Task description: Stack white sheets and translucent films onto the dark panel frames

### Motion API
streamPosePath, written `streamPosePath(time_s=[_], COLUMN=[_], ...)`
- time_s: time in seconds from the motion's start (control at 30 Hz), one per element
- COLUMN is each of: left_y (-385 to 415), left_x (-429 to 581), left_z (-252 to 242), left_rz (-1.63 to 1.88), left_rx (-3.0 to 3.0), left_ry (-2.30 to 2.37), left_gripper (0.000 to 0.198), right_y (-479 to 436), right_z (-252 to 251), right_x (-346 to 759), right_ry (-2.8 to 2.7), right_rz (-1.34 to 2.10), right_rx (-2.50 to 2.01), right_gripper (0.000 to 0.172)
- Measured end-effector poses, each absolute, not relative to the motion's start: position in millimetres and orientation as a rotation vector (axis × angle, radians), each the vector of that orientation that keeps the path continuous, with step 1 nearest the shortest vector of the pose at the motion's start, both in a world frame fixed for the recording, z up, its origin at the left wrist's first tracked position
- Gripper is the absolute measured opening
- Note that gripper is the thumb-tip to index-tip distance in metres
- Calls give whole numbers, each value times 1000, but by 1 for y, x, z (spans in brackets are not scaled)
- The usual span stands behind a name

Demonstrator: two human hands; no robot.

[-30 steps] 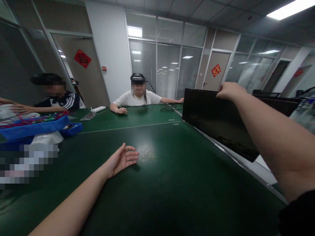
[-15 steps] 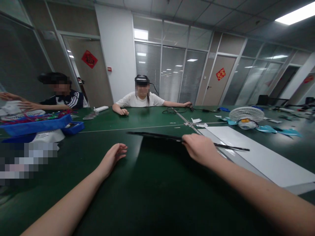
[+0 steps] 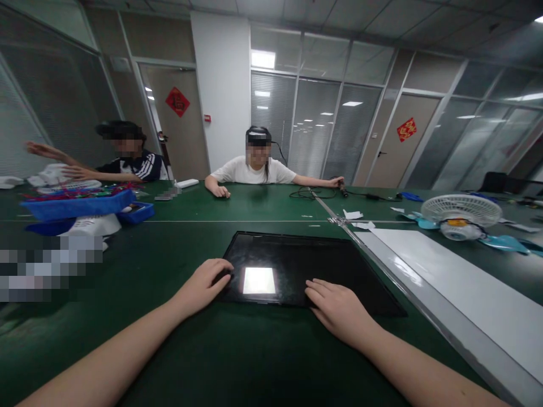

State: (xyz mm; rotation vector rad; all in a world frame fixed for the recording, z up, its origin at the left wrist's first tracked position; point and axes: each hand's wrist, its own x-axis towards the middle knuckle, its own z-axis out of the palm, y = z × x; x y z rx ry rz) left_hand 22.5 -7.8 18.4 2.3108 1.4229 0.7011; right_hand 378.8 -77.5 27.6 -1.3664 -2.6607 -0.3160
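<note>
A glossy black screen panel [image 3: 331, 263] lies flat on the green table in front of me, a ceiling light mirrored in its surface. At its left edge, near the front corner, is my left hand [image 3: 207, 285], touching the panel with thumb and fingers apart. The fingers of my right hand [image 3: 339, 308] stretch over the panel's near edge and rest on its face. Neither hand is closed around it.
A white board [image 3: 458, 294] lies to the right beside a metal strip. Beyond it are a white fan grille [image 3: 462, 210] and blue blades. Blue trays [image 3: 80, 204] with wires stand at left. Two people sit across the green table [image 3: 178, 243].
The panel was raised in my right hand, seen nearly edge-on; now it lies flat on the table. My right hand has let go, and my left hand has come to its left edge.
</note>
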Motion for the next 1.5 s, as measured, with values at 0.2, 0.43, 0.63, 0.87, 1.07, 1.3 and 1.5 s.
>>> streamPosePath(time_s=[0.2,0.43,0.63,0.87,1.07,1.3,1.5], left_y=[-33,-62,-87,-106,-100,-99,-97], left_x=[44,86,119,124,118,114,115], left_z=[38,36,36,30,31,23,27], left_rz=[497,270,-166,-398,-494,-370,-246], left_rx=[2618,2749,2903,2919,2953,2975,2917], left_ry=[1257,1266,1525,1688,1600,1604,1593], left_gripper=[31,23,19,32,37,22,17], right_y=[-73,-72,-79,-95,-96,-92,-92], right_z=[22,19,21,29,33,32,36], right_x=[388,393,389,375,372,371,365], right_ry=[-2687,-2772,-2876,-2927,-2918,-2908,-2904], right_rz=[-342,-424,-479,-550,-375,-200,-185], right_rx=[-1311,-1203,-1034,-955,-1006,-1036,-1121], right_gripper=[33,39,37,37,38,40,27])
